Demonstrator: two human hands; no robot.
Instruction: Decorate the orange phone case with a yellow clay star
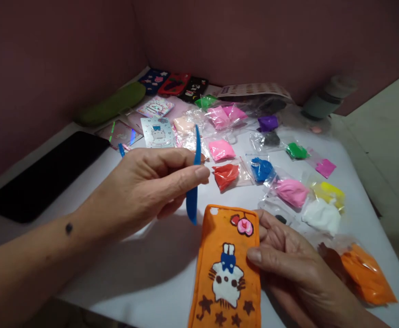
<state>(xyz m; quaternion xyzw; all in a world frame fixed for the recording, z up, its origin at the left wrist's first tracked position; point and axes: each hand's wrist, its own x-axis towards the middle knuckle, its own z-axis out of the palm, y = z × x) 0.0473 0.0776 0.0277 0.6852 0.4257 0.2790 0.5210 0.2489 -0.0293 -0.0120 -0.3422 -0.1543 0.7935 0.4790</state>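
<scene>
Pinches a slim blue tool point(192, 202) roughly upright between the thumb and fingers of the left hand point(161, 180), closed on it, with the other fingers curled in. Grips an orange phone case point(226, 269) in the right hand point(291, 262), part-closed around the case's right side, thumb on the front, fingers mostly hidden behind. Holds the case above the near edge of the desk point(144, 273), with the lower end cut off from view. Points the tool's lower tip downward just beside the case's upper left corner, with a narrow gap showing. Displays on the case's front an upside-down white cat figure point(227, 289) in blue, brown stars beyond its head, and a pink and red motif point(243, 225) near the upper right corner.

Beyond the hands, across the middle of the desk, small clear bags of clay: red point(225, 176), blue point(261, 169) and pink point(221, 149) among them. Toward the right edge, bags of white clay point(322, 216) and yellow clay point(329, 193); closer, near that edge and beside the right hand, a larger bag of orange clay point(368, 275). Along the left edge, a flat black slab point(49, 173). At the far left corner, three decorated cases: blue point(153, 82), red point(173, 84), black point(194, 89). Near the far right corner, a blurred bottle point(325, 102).
</scene>
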